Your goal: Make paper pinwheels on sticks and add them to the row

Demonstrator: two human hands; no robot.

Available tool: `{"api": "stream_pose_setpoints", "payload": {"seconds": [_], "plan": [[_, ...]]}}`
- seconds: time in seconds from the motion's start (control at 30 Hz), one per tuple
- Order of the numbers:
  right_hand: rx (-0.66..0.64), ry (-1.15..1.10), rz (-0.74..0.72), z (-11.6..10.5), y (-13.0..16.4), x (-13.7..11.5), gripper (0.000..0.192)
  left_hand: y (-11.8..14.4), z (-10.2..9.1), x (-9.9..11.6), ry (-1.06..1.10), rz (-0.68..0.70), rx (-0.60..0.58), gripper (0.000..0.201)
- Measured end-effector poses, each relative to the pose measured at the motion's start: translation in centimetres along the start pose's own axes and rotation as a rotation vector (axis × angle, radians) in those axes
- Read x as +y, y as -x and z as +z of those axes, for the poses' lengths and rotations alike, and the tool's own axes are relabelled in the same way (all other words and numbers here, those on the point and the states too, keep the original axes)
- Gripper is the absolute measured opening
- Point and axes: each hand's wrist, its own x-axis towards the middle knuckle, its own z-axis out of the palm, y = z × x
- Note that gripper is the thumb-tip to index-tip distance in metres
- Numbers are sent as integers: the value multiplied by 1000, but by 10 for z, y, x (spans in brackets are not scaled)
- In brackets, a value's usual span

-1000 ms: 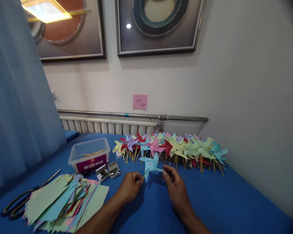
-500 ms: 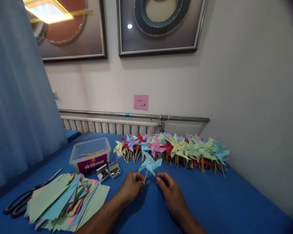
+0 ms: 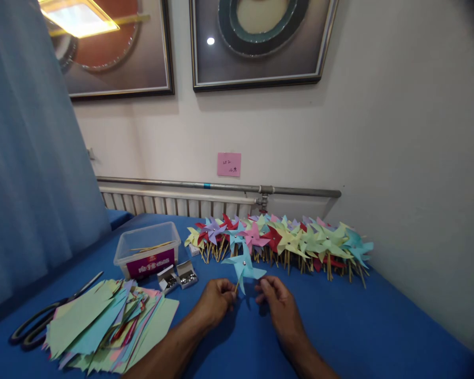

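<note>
A light blue paper pinwheel (image 3: 244, 265) with a metal pin at its centre stands upright on a thin wooden stick. My left hand (image 3: 215, 301) pinches that stick below the blades. Just right of the blades is my right hand (image 3: 277, 300), its fingers loosely bent and holding nothing. The right blade's tip comes close to these fingers; I cannot tell whether they touch. Behind both hands lies a long row of finished pinwheels (image 3: 288, 241) in many colours, their sticks pointing toward me.
Left of my hands are two small boxes of metal pins (image 3: 187, 278), a clear plastic tub (image 3: 146, 239) with a few sticks, a pile of cut coloured paper (image 3: 110, 326) and black-handled scissors (image 3: 43, 321). A blue cloth (image 3: 359, 326) covers the surface; a wall and radiator (image 3: 169, 204) stand behind.
The blue pinwheel's blades have turned on their pin. My right hand has let go of the lower blade and moved slightly right. My left hand keeps its hold on the stick.
</note>
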Motion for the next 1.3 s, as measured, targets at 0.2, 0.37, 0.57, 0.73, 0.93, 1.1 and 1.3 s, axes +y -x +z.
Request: {"api": "stream_pose_setpoints", "payload": {"seconds": [0.2,0.37,0.57,0.73,0.93,1.1,1.3], "plan": [[167,-60,51,-15,-15,2,50,0,-4,-6,-188,59,25,14],[112,-64,47,-13,-17,12,43,0,-4,-8,-219,61,36,13],[18,-86,76,-5,-11,18,41,5,-1,1,-232,53,41,9],[-97,-102,114,4,-4,16,42,6,5,4,-85,-2,15,10],[-156,-87,128,9,3,11,42,5,8,4,62,-26,-34,15],[-162,-91,150,9,2,11,44,7,10,2,53,-39,-34,17],[-176,-76,132,11,3,14,44,7,13,-2,9,-18,-81,13]]}}
